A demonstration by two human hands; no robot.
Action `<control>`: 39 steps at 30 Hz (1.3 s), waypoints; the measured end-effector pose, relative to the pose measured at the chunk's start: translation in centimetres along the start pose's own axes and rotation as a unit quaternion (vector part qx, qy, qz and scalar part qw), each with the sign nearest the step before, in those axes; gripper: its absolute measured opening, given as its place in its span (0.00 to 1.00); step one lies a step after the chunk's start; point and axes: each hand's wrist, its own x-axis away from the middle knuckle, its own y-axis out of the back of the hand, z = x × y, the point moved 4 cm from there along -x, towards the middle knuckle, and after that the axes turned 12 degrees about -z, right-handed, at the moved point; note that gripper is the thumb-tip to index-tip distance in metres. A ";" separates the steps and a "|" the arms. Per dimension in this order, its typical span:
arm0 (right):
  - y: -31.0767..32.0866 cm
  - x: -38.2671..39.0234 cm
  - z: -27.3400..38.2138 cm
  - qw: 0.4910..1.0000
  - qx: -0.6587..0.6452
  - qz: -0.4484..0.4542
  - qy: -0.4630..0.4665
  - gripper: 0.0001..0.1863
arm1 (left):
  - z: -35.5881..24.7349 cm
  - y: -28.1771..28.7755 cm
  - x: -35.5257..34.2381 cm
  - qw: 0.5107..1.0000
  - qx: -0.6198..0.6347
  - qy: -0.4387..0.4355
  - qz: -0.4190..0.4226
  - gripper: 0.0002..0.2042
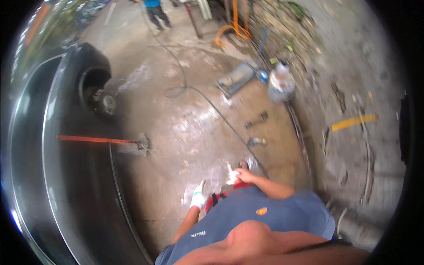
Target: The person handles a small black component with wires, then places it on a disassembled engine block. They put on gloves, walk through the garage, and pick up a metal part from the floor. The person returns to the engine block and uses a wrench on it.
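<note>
My left hand (198, 197) wears a white glove and is held low in front of me, on the side towards the car. Its fingers look stretched out, and I see nothing in them. My right hand (244, 175) is bare, its arm bent across my front. Its fingers are closed on a soft white thing that looks like a glove (232, 176); blur hides its exact shape. Both hands are close to my body, above the wet concrete floor (176, 163).
A dark car (75, 176) fills the left, its wheel hub (107, 103) bare. A red bar (95, 139) stands by its side. A cable (216, 110) crosses the floor. To the right are a floor jack (240, 77), a whitish jug (281, 86) and a dark tool (256, 120). A person (157, 13) stands far off.
</note>
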 end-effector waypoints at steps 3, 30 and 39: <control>-4.5 4.3 12.3 0.963 -0.190 0.159 -0.108 0.22 | -0.5 -3.1 1.0 0.969 -0.019 -0.236 -0.076 0.34; -12.5 31.3 -3.0 0.950 -0.068 0.104 -0.286 0.06 | 29.0 -11.1 35.3 0.890 0.369 0.258 -0.074 0.15; 12.0 17.4 -0.1 0.934 0.134 -0.175 -0.281 0.40 | 20.3 -8.4 40.6 0.965 0.173 0.159 -0.114 0.13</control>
